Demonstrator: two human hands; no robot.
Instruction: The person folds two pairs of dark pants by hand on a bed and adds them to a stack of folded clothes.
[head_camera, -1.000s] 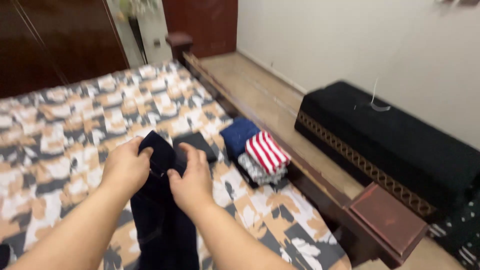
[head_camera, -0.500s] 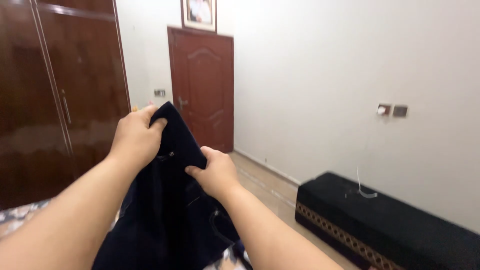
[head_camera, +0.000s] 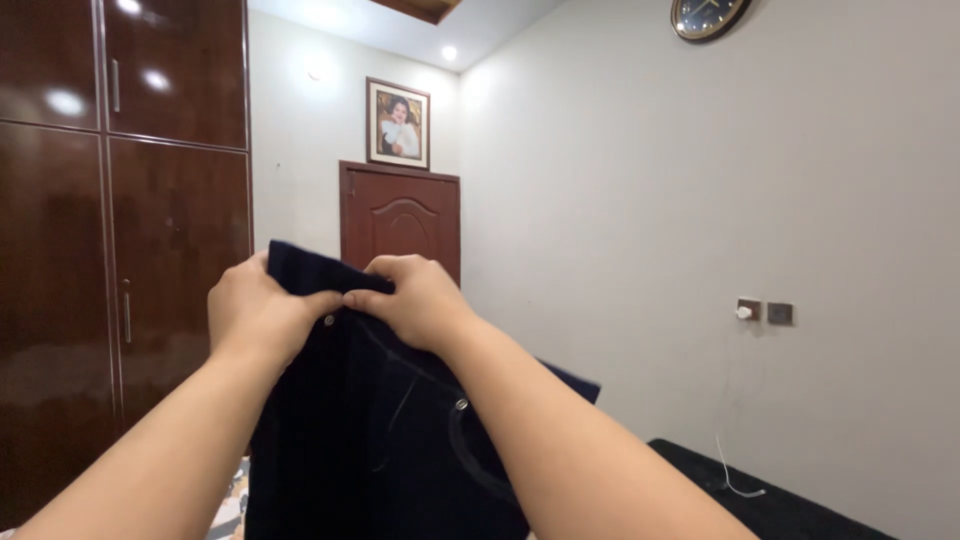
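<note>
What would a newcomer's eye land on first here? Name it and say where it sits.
First, the dark navy jeans, held up mid-frame by the waistband, the left hand and right hand pinching its top edge side by side. Behind them stands a brown door with a framed picture above it; a glossy wooden wardrobe fills the left.

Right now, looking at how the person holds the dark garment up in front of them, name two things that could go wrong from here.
1. Both the left hand and right hand pinch the dark jeans close together at the waistband, so the rest hangs unsupported and may twist or bunch.
2. The raised jeans block the view below; the hanging part could snag or drag on something unseen, such as the black bench.
</note>
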